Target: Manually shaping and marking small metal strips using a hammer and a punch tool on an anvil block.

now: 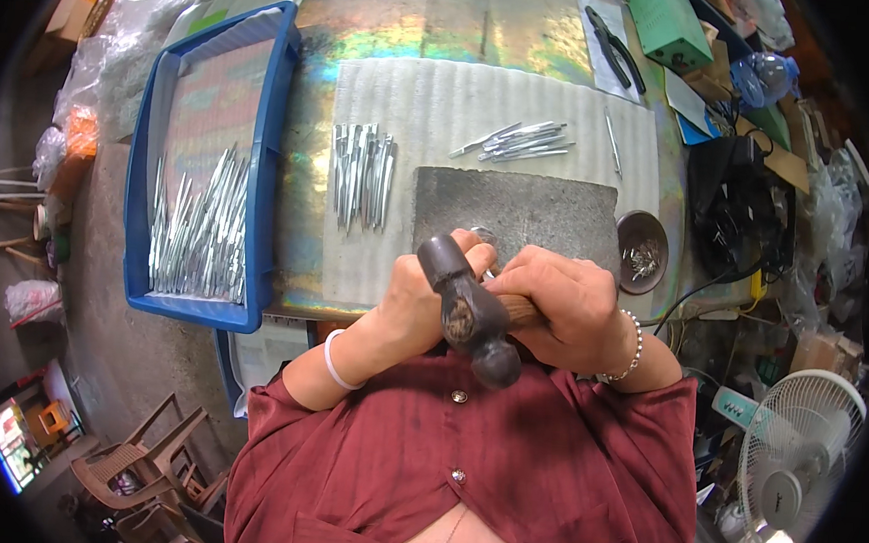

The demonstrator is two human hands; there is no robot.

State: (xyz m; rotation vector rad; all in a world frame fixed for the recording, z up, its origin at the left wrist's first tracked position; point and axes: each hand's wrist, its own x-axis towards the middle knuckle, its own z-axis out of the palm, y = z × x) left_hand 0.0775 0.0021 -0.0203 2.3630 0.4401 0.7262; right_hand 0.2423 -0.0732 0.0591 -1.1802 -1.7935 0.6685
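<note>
Both my hands are close together over the near edge of a dark grey metal block (517, 205). My right hand (568, 303) is wrapped round the wooden handle of a ball-peen hammer (476, 328), whose dark head hangs in front of my left hand. My left hand (415, 305) is closed, its fingertips meeting those of the right. A bit of shiny metal (492, 271) shows between the fingertips, mostly hidden by the hammer and fingers. Beyond the block lies a loose bunch of thin silver metal rods (525, 142). Another bunch of rods (363, 174) lies lined up to its left.
A blue tray (275, 155) at left holds many similar rods. One single rod (613, 143) lies on the white foam sheet (405, 83). A round bowl (660, 234) of small metal parts stands right of the block. Pliers (615, 50), a green box (668, 28) and a fan (800, 453) are farther right.
</note>
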